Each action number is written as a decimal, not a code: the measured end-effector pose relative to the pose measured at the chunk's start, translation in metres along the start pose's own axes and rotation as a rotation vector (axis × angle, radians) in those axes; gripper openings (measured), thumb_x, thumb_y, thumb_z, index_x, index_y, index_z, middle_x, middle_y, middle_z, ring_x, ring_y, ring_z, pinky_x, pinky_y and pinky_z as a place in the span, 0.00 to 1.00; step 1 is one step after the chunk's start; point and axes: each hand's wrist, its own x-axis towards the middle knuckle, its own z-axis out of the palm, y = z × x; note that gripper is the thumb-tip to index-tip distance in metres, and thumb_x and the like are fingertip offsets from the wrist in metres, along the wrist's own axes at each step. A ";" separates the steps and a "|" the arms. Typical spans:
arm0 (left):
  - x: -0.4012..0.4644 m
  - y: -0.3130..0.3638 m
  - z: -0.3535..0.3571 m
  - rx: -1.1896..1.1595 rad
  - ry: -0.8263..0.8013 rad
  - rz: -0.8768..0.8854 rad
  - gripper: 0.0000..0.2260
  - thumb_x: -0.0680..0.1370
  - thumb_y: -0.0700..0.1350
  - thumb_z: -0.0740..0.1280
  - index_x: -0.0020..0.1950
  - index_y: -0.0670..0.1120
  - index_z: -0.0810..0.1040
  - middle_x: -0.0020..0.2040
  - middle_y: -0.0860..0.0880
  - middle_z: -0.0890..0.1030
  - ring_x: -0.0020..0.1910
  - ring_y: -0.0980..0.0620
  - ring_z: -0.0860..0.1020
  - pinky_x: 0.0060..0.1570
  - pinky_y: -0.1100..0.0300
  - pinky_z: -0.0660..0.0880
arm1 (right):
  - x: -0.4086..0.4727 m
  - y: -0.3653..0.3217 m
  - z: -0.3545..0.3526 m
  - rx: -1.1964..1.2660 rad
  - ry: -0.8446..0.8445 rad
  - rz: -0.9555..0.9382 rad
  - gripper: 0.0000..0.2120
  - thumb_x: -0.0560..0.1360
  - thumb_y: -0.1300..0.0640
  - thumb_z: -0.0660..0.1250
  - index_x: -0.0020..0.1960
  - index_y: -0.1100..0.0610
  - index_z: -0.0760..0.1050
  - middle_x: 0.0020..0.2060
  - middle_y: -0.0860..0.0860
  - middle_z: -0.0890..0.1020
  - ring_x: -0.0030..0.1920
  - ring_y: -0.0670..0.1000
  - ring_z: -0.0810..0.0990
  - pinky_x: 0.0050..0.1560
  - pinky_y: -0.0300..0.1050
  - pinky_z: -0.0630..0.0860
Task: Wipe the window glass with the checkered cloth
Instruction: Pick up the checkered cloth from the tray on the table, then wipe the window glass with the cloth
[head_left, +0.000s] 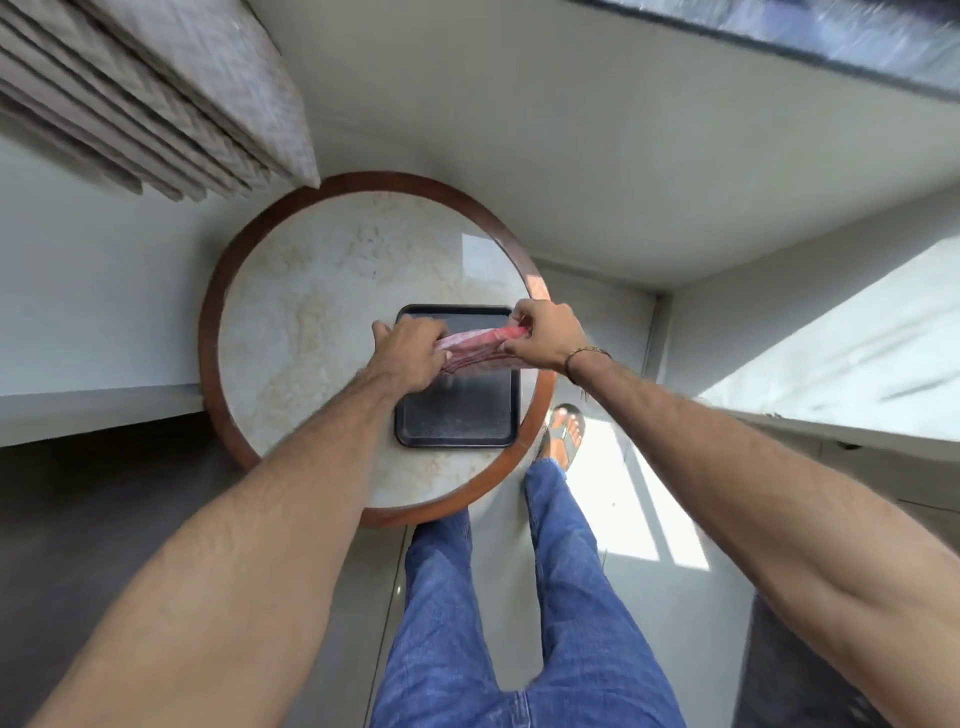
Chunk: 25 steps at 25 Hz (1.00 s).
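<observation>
At the far left a curtain hangs in grey pleats, its lower edge ending just above the rim of a round table with a pale marbled top and a brown wooden edge. Left of the table runs a white ledge, with dark floor below it. On the table's right half lies a dark tray, rectangular with rounded corners, its near part bare. Both bare forearms reach in from the bottom corners and meet over the far part of the tray. The left hand has its fingers curled shut on the left end of the cloth, knuckles up. The cloth, red and white and bunched into folds so its pattern is hard to read, stretches between the two hands, above the tray; whether it touches the tray cannot be told. The right hand pinches the cloth's right end, fingers closed tight around a gathered red fold, and a thin bracelet circles that wrist. Below the arms stand the person's legs in blue jeans, one foot in a sandal just right of the table's rim. Bright patches of sun lie on the pale floor beside it. To the right, the window shows as a bright slanted pane, well apart from the cloth.
</observation>
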 end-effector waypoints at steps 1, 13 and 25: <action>-0.004 0.010 -0.028 -0.031 0.004 0.019 0.10 0.83 0.47 0.66 0.62 0.49 0.82 0.60 0.47 0.84 0.65 0.43 0.76 0.60 0.47 0.62 | -0.007 -0.008 -0.024 0.046 0.051 -0.008 0.07 0.72 0.57 0.76 0.43 0.53 0.77 0.41 0.53 0.81 0.44 0.55 0.77 0.46 0.44 0.73; -0.131 0.184 -0.414 -0.803 0.155 0.563 0.10 0.84 0.41 0.68 0.61 0.36 0.81 0.48 0.45 0.84 0.45 0.52 0.81 0.50 0.61 0.77 | -0.164 -0.147 -0.382 1.433 0.059 -0.529 0.14 0.80 0.60 0.73 0.64 0.61 0.82 0.55 0.58 0.89 0.54 0.54 0.88 0.54 0.53 0.86; -0.166 0.238 -0.654 0.120 1.697 0.601 0.19 0.83 0.41 0.61 0.72 0.35 0.77 0.72 0.36 0.76 0.72 0.37 0.76 0.72 0.40 0.75 | -0.227 -0.272 -0.562 1.099 1.466 -0.534 0.13 0.71 0.55 0.80 0.52 0.60 0.87 0.36 0.45 0.85 0.30 0.37 0.79 0.25 0.20 0.69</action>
